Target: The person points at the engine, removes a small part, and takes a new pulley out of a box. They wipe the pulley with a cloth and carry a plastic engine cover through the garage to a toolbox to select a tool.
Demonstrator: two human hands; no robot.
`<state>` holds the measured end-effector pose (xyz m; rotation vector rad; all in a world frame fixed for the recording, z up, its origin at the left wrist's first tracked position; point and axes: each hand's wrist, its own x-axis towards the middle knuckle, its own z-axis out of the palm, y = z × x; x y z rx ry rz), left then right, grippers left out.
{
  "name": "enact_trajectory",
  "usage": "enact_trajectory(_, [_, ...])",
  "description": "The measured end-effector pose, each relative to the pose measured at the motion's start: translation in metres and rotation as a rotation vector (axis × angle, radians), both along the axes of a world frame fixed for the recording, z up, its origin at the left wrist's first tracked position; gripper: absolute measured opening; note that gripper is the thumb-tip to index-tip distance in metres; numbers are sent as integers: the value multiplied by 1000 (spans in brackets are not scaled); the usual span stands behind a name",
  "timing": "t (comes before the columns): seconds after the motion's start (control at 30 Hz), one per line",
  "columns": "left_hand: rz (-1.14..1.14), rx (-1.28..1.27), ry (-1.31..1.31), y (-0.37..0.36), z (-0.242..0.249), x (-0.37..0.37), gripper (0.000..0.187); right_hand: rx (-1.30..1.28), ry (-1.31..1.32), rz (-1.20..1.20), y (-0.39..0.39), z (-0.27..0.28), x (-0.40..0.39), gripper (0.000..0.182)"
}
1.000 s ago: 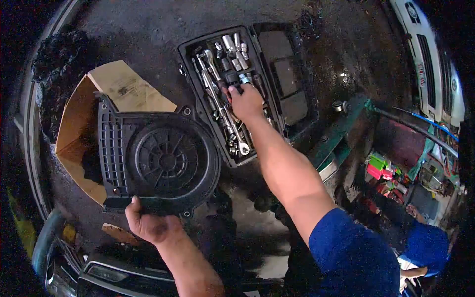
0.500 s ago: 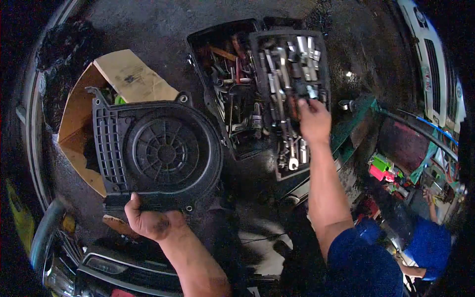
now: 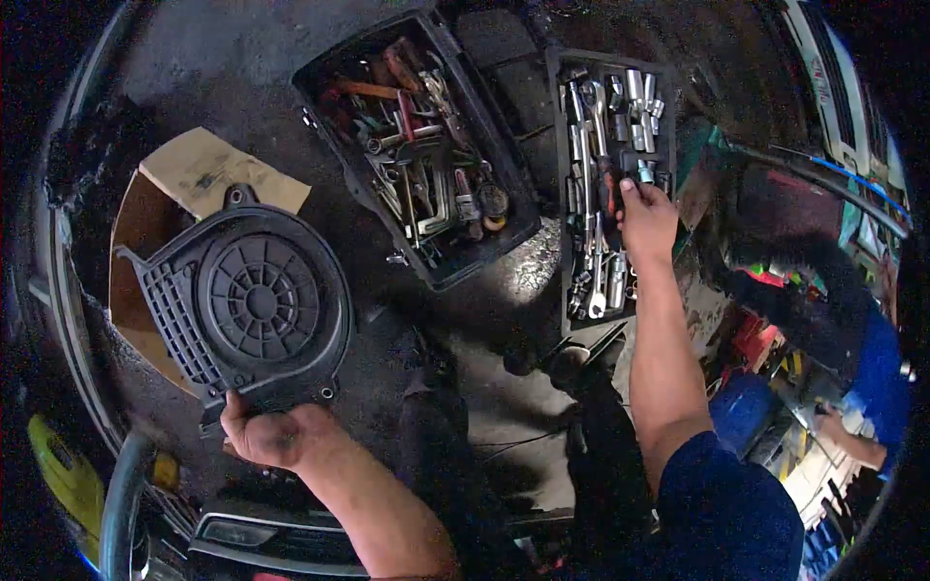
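My left hand [image 3: 268,436] grips the lower edge of a black plastic fan cover [image 3: 263,302], with the thumb over its rim. The cover has a round ribbed centre and a slotted grille along one side. My right hand [image 3: 647,221] is closed at the middle of a black tool tray [image 3: 554,126]; the part under the fingers is hidden. Sockets, ratchets and a wrench [image 3: 597,302] fill the tray. Left of it, an uncovered black toolbox [image 3: 509,232] holds hammers, pliers and hex keys.
A cardboard box [image 3: 215,169] with raised flaps stands behind the cover. A car front [image 3: 252,533] borders the bottom, and a white vehicle [image 3: 823,97] is at upper right. Another person's arm [image 3: 852,441] works at lower right among scattered tools.
The tray has moved right with my right hand, off the toolbox, whose inside now shows more. The fan cover has tilted and shifted left in view with my left hand. The camera view has shifted.
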<state>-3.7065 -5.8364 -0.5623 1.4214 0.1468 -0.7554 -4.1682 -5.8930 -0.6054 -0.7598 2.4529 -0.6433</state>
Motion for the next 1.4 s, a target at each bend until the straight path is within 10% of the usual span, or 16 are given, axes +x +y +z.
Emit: enact_trajectory(1.4, [185,-47,219,-16,46,-56,48,-67,188,334,-67,-59,40,49])
